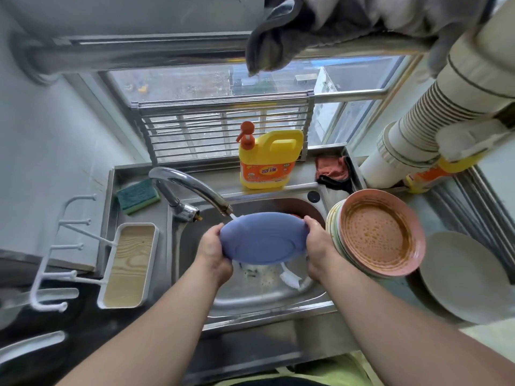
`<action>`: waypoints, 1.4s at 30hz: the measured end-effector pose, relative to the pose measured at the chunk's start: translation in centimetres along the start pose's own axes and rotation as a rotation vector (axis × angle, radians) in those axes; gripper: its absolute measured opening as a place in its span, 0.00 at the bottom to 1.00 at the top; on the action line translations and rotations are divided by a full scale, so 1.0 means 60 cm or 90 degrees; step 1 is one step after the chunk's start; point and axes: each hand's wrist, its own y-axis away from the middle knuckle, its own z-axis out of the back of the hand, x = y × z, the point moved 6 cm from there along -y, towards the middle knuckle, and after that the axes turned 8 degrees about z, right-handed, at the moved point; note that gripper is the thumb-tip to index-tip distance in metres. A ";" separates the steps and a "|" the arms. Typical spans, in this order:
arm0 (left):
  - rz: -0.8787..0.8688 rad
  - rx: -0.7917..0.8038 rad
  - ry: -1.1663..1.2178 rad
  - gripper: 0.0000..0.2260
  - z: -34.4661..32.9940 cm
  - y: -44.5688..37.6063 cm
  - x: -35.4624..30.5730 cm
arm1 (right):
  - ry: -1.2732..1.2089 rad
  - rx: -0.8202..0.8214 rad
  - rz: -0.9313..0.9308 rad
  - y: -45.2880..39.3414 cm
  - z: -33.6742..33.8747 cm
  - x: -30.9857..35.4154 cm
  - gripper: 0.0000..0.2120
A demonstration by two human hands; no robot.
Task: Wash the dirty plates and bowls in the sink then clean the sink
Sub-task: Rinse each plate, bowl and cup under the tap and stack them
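Over the steel sink (250,299) I hold a blue plate (263,238) with its underside toward me. My left hand (214,250) grips its left rim and my right hand (317,246) grips its right rim. Water runs from the curved tap (192,188) onto the plate's far edge. Several dirty plates lean in a stack at the sink's right rim, the front one a pink plate (380,232) coated in orange sauce. A white brush (289,280) and food scraps lie in the basin under the plate.
A yellow detergent bottle (267,160) stands behind the sink. A green sponge (138,196) lies at the back left, with a white tray (131,264) and hook rack beside it. A pale plate (462,277) rests on the right counter. A red cloth (333,169) lies at the back.
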 end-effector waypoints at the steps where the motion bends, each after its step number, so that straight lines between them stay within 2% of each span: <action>1: -0.016 -0.026 0.005 0.13 0.009 -0.001 -0.005 | -0.003 0.014 -0.016 0.000 -0.004 -0.008 0.14; 2: -0.029 -0.055 0.013 0.11 0.023 -0.003 -0.010 | 0.008 0.030 -0.033 0.002 -0.009 -0.017 0.14; 3: -0.041 -0.077 0.022 0.12 0.036 -0.003 -0.014 | 0.023 0.042 -0.052 0.002 -0.012 -0.027 0.14; 5: -0.044 -0.098 0.014 0.23 0.066 -0.011 -0.017 | 0.032 0.039 -0.075 0.000 -0.016 -0.043 0.12; 7: -0.036 -0.079 -0.002 0.30 0.085 -0.009 -0.015 | 0.051 0.026 -0.088 0.007 -0.018 -0.054 0.11; 10: -0.033 -0.053 -0.020 0.37 0.107 -0.005 -0.011 | 0.030 0.015 -0.146 0.014 -0.024 -0.075 0.13; 13: -0.010 -0.036 -0.036 0.42 0.120 -0.002 -0.007 | 0.065 0.031 -0.167 0.025 -0.029 -0.085 0.12; 15: 0.008 -0.014 -0.064 0.40 0.121 0.000 -0.004 | 0.104 0.042 -0.121 0.025 -0.030 -0.079 0.12; 17: 0.018 0.002 -0.091 0.33 0.116 0.001 0.000 | 0.125 0.034 -0.061 0.023 -0.024 -0.071 0.13; 23: 0.050 0.093 -0.037 0.13 0.072 -0.003 0.030 | 0.033 -0.008 0.084 0.022 -0.009 -0.030 0.14; 26: 0.123 0.083 -0.022 0.25 0.066 -0.015 0.049 | 0.057 -0.008 0.128 0.016 0.001 -0.026 0.14; 29: 0.182 0.030 -0.077 0.25 0.078 -0.016 0.067 | 0.122 -0.002 0.059 0.010 0.016 -0.032 0.13; 33: 0.331 -0.065 -0.226 0.16 0.115 -0.014 0.093 | 0.190 0.021 -0.170 0.020 0.030 -0.050 0.13; 35: 0.383 -0.050 -0.312 0.11 0.126 -0.003 0.093 | 0.236 0.034 -0.185 0.020 0.029 -0.045 0.11; 37: 0.410 -0.031 -0.351 0.10 0.136 0.000 0.089 | 0.264 0.049 -0.152 0.016 0.025 -0.034 0.12; 39: 0.405 -0.033 -0.316 0.12 0.138 -0.008 0.090 | 0.265 0.056 -0.120 0.011 0.026 -0.028 0.14; 42: 0.369 -0.065 -0.260 0.17 0.127 -0.006 0.093 | 0.277 0.056 -0.153 0.007 0.044 -0.040 0.14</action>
